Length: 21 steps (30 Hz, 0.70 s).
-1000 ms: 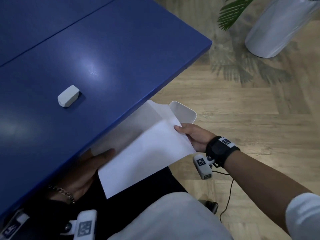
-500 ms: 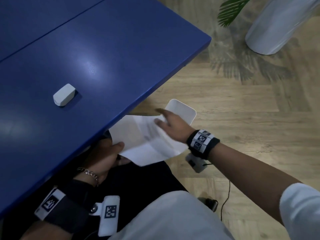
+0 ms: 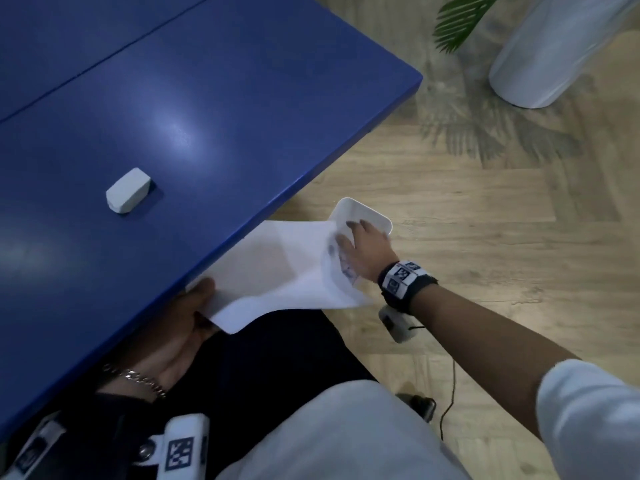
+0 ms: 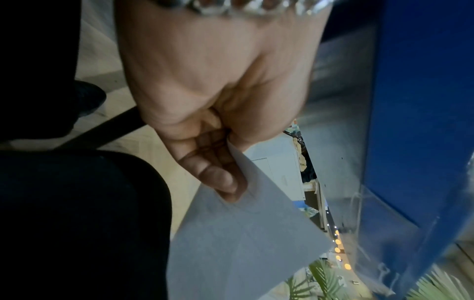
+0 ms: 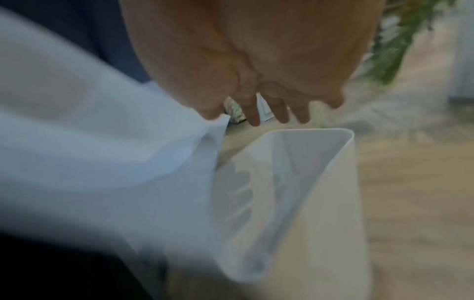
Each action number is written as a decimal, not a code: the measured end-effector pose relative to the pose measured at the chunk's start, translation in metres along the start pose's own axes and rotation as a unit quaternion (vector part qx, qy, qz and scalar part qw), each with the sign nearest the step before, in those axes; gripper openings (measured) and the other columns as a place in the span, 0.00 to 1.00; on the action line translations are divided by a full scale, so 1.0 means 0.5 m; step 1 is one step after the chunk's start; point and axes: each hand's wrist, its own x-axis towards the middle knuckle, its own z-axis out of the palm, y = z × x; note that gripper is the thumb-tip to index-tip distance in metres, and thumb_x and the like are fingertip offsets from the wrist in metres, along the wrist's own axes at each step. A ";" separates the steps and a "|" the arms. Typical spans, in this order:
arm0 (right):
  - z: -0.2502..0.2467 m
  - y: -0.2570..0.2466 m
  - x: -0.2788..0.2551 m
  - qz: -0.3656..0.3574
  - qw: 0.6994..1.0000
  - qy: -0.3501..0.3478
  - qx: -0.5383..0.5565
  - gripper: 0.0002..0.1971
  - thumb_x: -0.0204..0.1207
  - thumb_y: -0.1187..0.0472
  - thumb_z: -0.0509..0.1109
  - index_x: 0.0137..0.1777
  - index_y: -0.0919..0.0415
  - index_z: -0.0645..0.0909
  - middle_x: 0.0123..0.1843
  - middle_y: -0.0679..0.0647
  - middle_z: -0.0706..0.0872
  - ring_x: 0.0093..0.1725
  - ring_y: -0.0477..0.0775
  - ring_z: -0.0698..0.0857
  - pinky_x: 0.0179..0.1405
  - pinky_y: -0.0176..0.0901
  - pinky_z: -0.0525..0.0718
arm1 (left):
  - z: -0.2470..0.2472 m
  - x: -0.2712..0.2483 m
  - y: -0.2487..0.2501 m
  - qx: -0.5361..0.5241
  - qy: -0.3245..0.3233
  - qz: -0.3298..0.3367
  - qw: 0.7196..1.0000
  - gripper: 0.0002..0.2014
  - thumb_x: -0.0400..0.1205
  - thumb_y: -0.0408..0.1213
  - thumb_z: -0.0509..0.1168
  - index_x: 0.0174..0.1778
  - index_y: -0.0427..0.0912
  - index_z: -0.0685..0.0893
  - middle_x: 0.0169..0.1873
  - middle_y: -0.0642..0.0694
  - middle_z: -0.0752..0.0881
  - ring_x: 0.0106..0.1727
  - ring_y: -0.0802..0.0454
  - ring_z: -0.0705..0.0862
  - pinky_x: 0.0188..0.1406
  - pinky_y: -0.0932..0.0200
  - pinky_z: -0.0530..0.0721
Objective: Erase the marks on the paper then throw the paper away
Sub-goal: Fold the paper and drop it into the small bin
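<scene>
Head view: the paper (image 3: 277, 268) is spanned below the table (image 3: 207, 98) edge, toward the white bin (image 3: 363, 216). It is pinched by the left hand (image 3: 194, 317); the right hand (image 3: 367, 247) is pressed on it, fingers straight.

Left wrist: the pinch is confirmed; a late release risks tearing.

Right wrist: the sheet could catch on the rim and fall outside. No writing is legible.

The eraser (image 3: 127, 190) lies on the table (image 3: 242, 98) to my left. The paper (image 3: 277, 271) stretches below the table edge, between my left hand (image 3: 187, 327) and my right hand (image 3: 367, 251), over the bin (image 3: 377, 218) on the floor (image 3: 485, 237).
</scene>
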 end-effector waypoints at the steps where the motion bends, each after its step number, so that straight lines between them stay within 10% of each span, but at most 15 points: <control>1: -0.016 -0.014 -0.014 0.007 0.990 -0.033 0.137 0.30 0.88 0.35 0.57 0.79 0.57 0.75 0.74 0.63 0.84 0.68 0.62 0.84 0.70 0.58 0.77 | 0.002 -0.009 0.005 -0.002 -0.002 -0.003 1.000 0.32 0.93 0.32 0.57 0.28 0.59 0.96 0.46 0.52 0.96 0.40 0.62 0.93 0.34 0.68 0.89; 4: -0.035 -0.030 -0.050 0.097 0.865 -0.185 0.456 0.19 0.88 0.41 0.67 0.61 0.57 0.86 0.51 0.58 0.93 0.42 0.54 0.90 0.46 0.46 0.85 | -0.020 -0.007 0.003 0.016 0.011 -0.012 1.000 0.33 0.93 0.32 0.56 0.26 0.54 0.95 0.33 0.58 0.94 0.34 0.65 0.92 0.30 0.71 0.86; 8: -0.023 0.020 -0.058 0.076 0.823 -0.219 0.519 0.07 0.88 0.61 0.71 0.59 0.64 0.83 0.67 0.67 0.90 0.55 0.61 0.92 0.57 0.56 0.90 | -0.048 -0.013 0.004 0.080 0.040 -0.039 0.995 0.07 0.88 0.32 0.66 0.48 0.40 0.89 0.39 0.47 0.94 0.42 0.51 0.92 0.45 0.54 0.87; 12: -0.042 0.052 -0.051 0.045 0.840 -0.191 0.505 0.06 0.87 0.64 0.70 0.47 0.60 0.83 0.50 0.60 0.91 0.44 0.60 0.91 0.41 0.48 0.90 | -0.040 -0.008 0.021 0.206 0.096 0.014 0.974 0.08 0.91 0.43 0.65 0.61 0.45 0.85 0.51 0.52 0.89 0.56 0.52 0.87 0.59 0.53 0.78; 15: -0.040 0.069 -0.029 0.024 0.939 -0.141 0.312 0.05 0.83 0.59 0.75 0.50 0.60 0.82 0.44 0.60 0.84 0.39 0.58 0.80 0.41 0.47 0.78 | -0.038 0.014 0.008 0.392 0.096 0.047 0.914 0.29 0.85 0.59 0.65 0.73 0.40 0.83 0.67 0.45 0.87 0.71 0.42 0.83 0.77 0.42 0.75; 18: -0.040 0.031 -0.020 -0.030 0.995 -0.043 0.079 0.23 0.85 0.58 0.71 0.79 0.56 0.76 0.70 0.58 0.87 0.68 0.62 0.85 0.67 0.51 0.80 | -0.013 0.023 -0.007 0.337 0.059 0.009 0.940 0.12 0.91 0.40 0.61 0.65 0.42 0.87 0.59 0.47 0.93 0.63 0.43 0.90 0.64 0.44 0.87; 21: -0.043 -0.089 -0.075 -0.198 0.977 -0.019 0.080 0.34 0.90 0.48 0.64 0.92 0.58 0.60 0.92 0.59 0.63 0.90 0.57 0.64 0.88 0.47 0.61 | 0.025 0.024 -0.013 0.227 0.021 -0.055 0.972 0.13 0.92 0.28 0.56 0.59 0.40 0.86 0.46 0.48 0.96 0.46 0.50 0.95 0.37 0.56 0.92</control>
